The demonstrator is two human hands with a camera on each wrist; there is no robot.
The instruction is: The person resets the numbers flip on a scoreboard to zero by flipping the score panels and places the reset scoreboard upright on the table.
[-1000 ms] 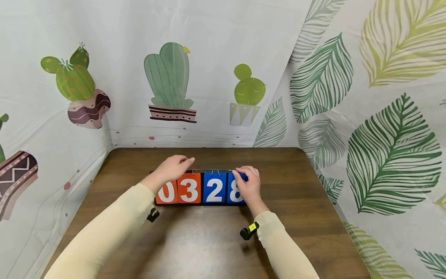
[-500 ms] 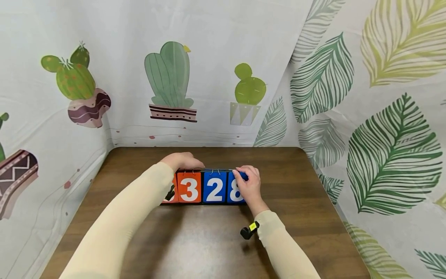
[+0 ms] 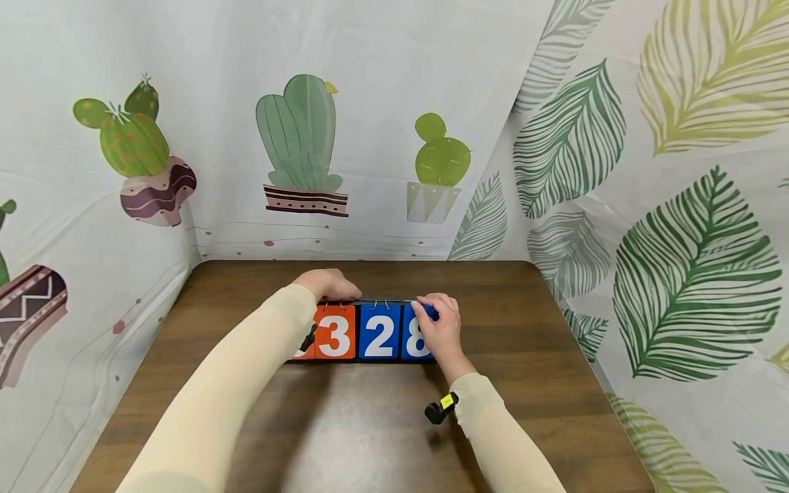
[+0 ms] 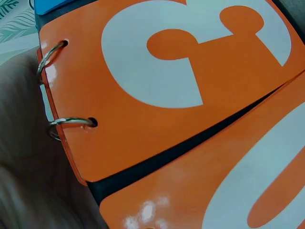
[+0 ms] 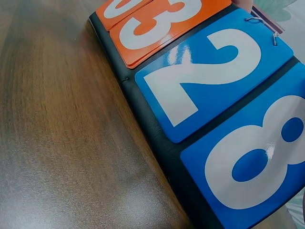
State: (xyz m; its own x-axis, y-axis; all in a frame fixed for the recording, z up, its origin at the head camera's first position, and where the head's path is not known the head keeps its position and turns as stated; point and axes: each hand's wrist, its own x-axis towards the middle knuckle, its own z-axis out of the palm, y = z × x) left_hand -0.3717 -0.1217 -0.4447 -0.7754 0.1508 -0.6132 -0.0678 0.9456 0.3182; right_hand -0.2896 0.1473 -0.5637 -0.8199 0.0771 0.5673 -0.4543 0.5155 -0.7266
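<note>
A flip scoreboard (image 3: pixel 357 346) with a black backing stands on the table, showing an orange card with 3 (image 3: pixel 335 332), a blue card with 2 (image 3: pixel 379 332) and a blue card with 8 (image 3: pixel 416 342). The leftmost orange card is mostly covered by the left sleeve; its 0 shows in the left wrist view. My left hand (image 3: pixel 329 283) reaches over the top edge above the 3, its fingers hidden behind the board. Metal rings (image 4: pixel 74 121) join the card tops, close to that hand. My right hand (image 3: pixel 442 325) pinches the upper right corner of the board.
The brown wooden table (image 3: pixel 370 424) runs up to a white cloth backdrop (image 3: pixel 370 41) printed with cacti. Another hanging with leaf prints (image 3: pixel 696 274) lines the right side. A small black camera (image 3: pixel 439 409) sits at the right wrist.
My left hand has moved from above the left cards to behind the top edge, its sleeve now over most of the 0. My right hand has stayed at its corner.
</note>
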